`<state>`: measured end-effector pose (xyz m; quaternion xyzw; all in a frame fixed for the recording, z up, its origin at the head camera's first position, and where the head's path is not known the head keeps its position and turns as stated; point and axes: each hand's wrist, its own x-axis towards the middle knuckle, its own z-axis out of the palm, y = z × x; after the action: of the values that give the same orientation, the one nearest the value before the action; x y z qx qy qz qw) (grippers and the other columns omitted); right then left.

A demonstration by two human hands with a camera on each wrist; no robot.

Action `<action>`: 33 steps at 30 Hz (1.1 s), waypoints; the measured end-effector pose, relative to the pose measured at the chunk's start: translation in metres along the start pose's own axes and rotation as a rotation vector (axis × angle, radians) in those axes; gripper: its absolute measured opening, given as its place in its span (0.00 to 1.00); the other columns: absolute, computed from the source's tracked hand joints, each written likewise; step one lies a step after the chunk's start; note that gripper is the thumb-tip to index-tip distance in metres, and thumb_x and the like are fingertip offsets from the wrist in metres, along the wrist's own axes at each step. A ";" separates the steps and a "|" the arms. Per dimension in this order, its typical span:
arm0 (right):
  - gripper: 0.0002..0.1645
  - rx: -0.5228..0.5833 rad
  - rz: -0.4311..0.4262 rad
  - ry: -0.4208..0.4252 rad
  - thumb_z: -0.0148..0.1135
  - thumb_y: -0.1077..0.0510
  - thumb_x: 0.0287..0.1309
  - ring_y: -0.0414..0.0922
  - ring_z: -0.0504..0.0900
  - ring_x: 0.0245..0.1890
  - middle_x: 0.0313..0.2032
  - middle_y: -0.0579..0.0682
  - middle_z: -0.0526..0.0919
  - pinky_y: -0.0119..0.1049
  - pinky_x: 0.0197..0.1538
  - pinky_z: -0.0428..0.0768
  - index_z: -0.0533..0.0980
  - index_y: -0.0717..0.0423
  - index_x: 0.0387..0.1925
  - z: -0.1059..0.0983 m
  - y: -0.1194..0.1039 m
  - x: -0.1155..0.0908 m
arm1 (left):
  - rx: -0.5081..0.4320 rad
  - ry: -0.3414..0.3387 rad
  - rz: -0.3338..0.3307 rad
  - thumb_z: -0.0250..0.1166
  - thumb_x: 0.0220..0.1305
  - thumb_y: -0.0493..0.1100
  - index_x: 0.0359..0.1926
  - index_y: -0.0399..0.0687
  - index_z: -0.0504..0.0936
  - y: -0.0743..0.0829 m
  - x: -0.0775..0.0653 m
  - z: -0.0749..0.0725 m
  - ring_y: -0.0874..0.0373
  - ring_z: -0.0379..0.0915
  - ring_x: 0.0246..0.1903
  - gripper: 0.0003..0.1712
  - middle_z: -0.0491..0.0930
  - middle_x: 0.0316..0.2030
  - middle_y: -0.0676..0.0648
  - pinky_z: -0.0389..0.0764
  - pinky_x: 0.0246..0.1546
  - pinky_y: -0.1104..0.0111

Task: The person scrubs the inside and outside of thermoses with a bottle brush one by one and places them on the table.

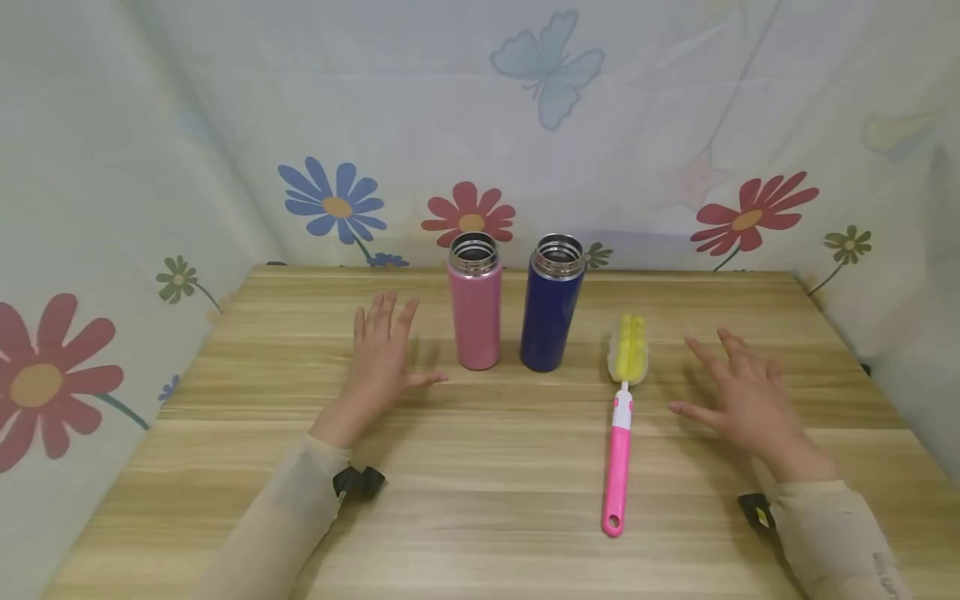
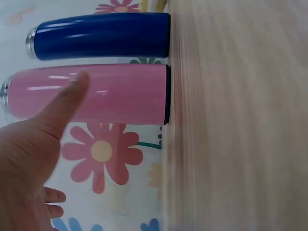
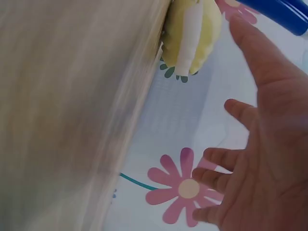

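A pink bottle and a dark blue bottle stand upright side by side, both lidless with bare metal screw necks. To their right lies a bottle brush with a yellow sponge head and a pink handle. My left hand, fingers spread, is left of the pink bottle and holds nothing; in the left wrist view its thumb overlaps that bottle, apparently without gripping it. On the brush's right side, my right hand is spread and holds nothing.
All of this is on a wood-grain table. Behind it and along the sides hangs a white curtain printed with flowers and a butterfly. Dark wrist devices sit at both cuffs.
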<state>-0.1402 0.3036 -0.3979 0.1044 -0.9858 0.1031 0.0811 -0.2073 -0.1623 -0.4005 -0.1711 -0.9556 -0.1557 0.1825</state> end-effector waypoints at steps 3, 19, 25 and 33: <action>0.58 0.011 -0.044 0.032 0.70 0.35 0.46 0.71 0.57 0.66 0.71 0.69 0.52 0.76 0.64 0.48 0.53 0.44 0.74 0.000 -0.006 0.001 | -0.043 0.166 0.074 0.80 0.33 0.61 0.68 0.39 0.60 0.009 0.000 -0.004 0.35 0.54 0.67 0.64 0.61 0.66 0.31 0.52 0.69 0.41; 0.41 0.201 -0.185 0.085 0.70 0.51 0.53 0.57 0.79 0.45 0.59 0.61 0.72 0.51 0.41 0.82 0.65 0.54 0.66 -0.008 -0.041 -0.011 | -0.235 0.453 0.308 0.74 0.46 0.57 0.59 0.33 0.71 0.064 0.000 -0.021 0.42 0.73 0.51 0.45 0.76 0.50 0.35 0.78 0.54 0.54; 0.34 0.215 -0.277 0.113 0.71 0.54 0.51 0.45 0.80 0.36 0.52 0.52 0.77 0.31 0.29 0.80 0.72 0.51 0.60 -0.007 -0.048 -0.013 | -0.275 0.454 0.307 0.80 0.37 0.51 0.58 0.36 0.71 0.092 0.010 -0.017 0.44 0.74 0.50 0.47 0.76 0.49 0.35 0.79 0.53 0.54; 0.30 0.131 -0.499 0.137 0.74 0.56 0.45 0.39 0.80 0.31 0.44 0.48 0.81 0.29 0.30 0.79 0.78 0.52 0.53 -0.001 -0.045 -0.008 | -0.231 0.447 0.317 0.79 0.40 0.54 0.56 0.34 0.71 0.120 0.023 -0.001 0.45 0.73 0.50 0.46 0.76 0.48 0.37 0.78 0.55 0.56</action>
<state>-0.1224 0.2618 -0.3900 0.3422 -0.9129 0.1502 0.1639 -0.1816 -0.0493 -0.3623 -0.2992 -0.8292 -0.2668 0.3896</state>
